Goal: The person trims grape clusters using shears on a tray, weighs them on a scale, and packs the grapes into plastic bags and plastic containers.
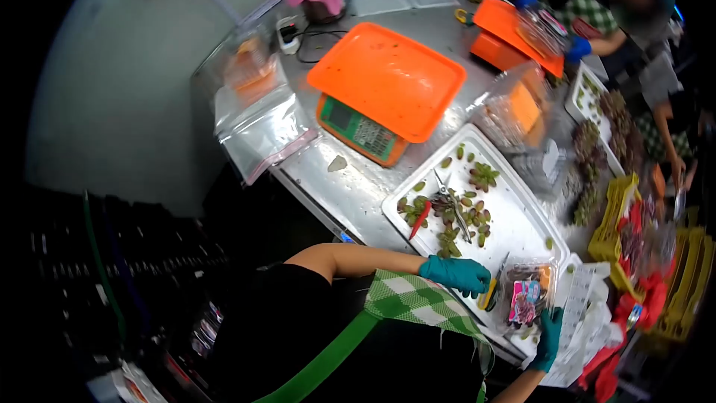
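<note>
A clear plastic box point(526, 300) with a pink and blue label and dark red contents rests at the near end of the white tray point(514, 216). My right hand point(548, 339), gloved in teal, grips its lower right edge. My left hand point(456, 276), also teal-gloved, has its fingers curled beside a yellow-handled cutter point(488, 295), left of the box; what they hold is hidden. Farther up the tray lie green-red succulents point(483, 176), metal scissors point(456, 213) and a red-handled tool point(421, 220).
Beyond the tray stands a scale point(358, 130) topped by an orange tray point(388, 78). Plastic bags point(261, 127) lie left, more packaging point(518, 108) right. Yellow crates point(615, 239) stand at the right edge. A blue-gloved co-worker point(578, 48) handles a package at the upper right.
</note>
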Available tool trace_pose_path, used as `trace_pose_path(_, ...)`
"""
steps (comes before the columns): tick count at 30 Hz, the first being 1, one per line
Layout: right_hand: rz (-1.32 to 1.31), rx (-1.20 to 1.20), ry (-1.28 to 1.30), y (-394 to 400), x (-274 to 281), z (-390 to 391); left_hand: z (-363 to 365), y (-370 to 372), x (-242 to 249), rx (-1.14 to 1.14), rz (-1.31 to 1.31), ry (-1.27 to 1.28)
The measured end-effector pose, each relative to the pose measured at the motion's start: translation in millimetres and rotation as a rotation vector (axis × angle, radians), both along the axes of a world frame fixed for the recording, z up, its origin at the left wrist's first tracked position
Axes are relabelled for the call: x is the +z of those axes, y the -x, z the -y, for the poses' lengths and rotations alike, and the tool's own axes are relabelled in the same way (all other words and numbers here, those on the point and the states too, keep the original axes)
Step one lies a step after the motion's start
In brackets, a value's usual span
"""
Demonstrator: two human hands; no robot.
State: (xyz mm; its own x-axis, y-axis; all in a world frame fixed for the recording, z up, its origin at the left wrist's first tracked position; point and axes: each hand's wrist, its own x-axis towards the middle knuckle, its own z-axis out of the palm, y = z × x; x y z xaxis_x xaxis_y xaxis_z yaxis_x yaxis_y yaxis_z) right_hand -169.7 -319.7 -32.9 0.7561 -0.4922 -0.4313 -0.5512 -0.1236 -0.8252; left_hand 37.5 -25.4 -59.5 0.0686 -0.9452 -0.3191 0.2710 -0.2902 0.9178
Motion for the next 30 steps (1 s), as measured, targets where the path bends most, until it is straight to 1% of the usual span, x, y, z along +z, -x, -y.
trace_pose_path(2,0.117,-0.078,-0.023,-11.8,15.5,-34.8,0.9,3.8,-5.0,0.009,0.004,-0.035)
trace_pose_path(4,0.022,0.007,-0.244,-6.6,12.0,-26.8,-6.0,3.1,-6.1,0.040,-0.015,-0.030)
trace_pose_path(5,0.058,-0.099,-0.421,-8.3,11.3,-32.6,-10.4,2.7,-4.8,0.052,-0.023,-0.027)
trace_pose_path(6,0.085,-0.157,-0.534,-6.7,6.8,-34.4,-14.6,2.7,-2.8,0.061,-0.031,-0.027)
trace_pose_path(8,0.050,-0.229,-0.656,0.7,-0.3,-27.6,-25.2,-1.4,0.4,0.066,-0.041,-0.028)
trace_pose_path(9,0.033,-0.200,-0.725,1.7,0.2,-26.4,-31.1,-2.5,1.0,0.087,-0.055,-0.019)
trace_pose_path(11,0.076,-0.245,-0.724,2.7,2.7,-30.7,-42.4,-6.7,0.4,0.104,-0.080,-0.005)
trace_pose_path(13,0.113,-0.297,-0.731,-7.7,24.1,-52.5,-51.7,-9.7,-0.1,0.089,-0.107,0.004)
trace_pose_path(16,0.241,-0.245,-0.614,-26.7,42.8,-74.9,-57.9,-8.5,-7.1,0.160,-0.009,0.129)
trace_pose_path(17,0.234,-0.243,-0.553,-40.4,61.9,-98.4,-58.9,-7.6,-6.2,0.238,-0.024,0.193)
trace_pose_path(19,0.345,-0.282,-0.534,-55.2,58.0,-109.7,-63.0,-7.1,-0.8,0.389,-0.049,0.320)
trace_pose_path(20,0.397,-0.301,-0.522,-61.7,53.7,-115.0,-80.8,-15.3,27.9,0.358,-0.254,0.251)
trace_pose_path(21,0.422,-0.381,-0.476,-71.1,46.1,-123.5,-89.7,-20.3,35.1,0.387,-0.245,0.293)
trace_pose_path(22,0.371,-0.214,-0.448,-93.6,72.7,-165.4,-97.0,-22.9,37.7,0.416,-0.234,0.332)
trace_pose_path(23,0.454,-0.033,-0.662,-112.5,53.2,-163.9,-108.3,-26.3,47.3,0.533,-0.271,0.458)
trace_pose_path(24,0.418,0.023,-0.544,-117.0,38.9,-167.5,-119.6,-29.8,56.9,0.640,-0.298,0.591)
trace_pose_path(26,0.402,0.065,-0.542,-159.6,33.5,-214.4,-154.2,-46.9,63.5,0.829,-0.024,0.587)
trace_pose_path(28,0.392,0.121,-0.559,-201.0,26.4,-258.5,-199.0,-64.0,71.0,0.849,-0.141,0.649)
trace_pose_path(30,0.392,0.257,-0.552,-235.8,24.4,-300.7,-225.0,-86.9,38.5,1.040,0.192,0.812)
